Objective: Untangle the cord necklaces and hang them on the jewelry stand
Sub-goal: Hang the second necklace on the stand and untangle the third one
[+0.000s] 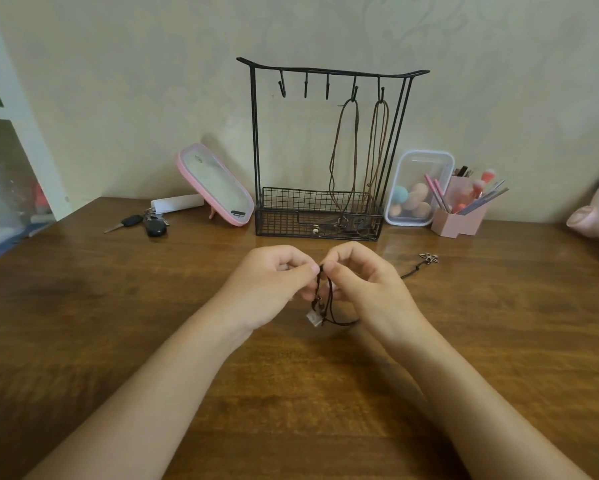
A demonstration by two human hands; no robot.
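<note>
Both hands are up close together over the table, fingertips nearly touching. The left hand (277, 282) and the right hand (364, 282) each pinch the same spot of a thin dark brown cord necklace (330, 303) between thumb and forefinger, with the other fingers curled in loosely. Looks like picking at a knot, though the knot itself is too small to make out.

From the pinch the cord drops pretty much straight down, with a small square silver pendant (313, 319) dangling at the bottom and a loop curving off under the right hand. Off to the right a metal flower pendant (429, 258) lies flat on the brown wooden table (118, 306), its dark cord running back toward the right hand. I can't tell where it joins the tangle.

The black wire jewelry stand (332, 73) is straight ahead, well beyond the hands. Two lighter brown cord necklaces (343, 150) already hang from its two right-hand hooks, ends down in the basket. The three free hooks (305, 88) sit on the left of the bar, so I'd guess the left hand has the shorter reach once this one comes loose.
</note>
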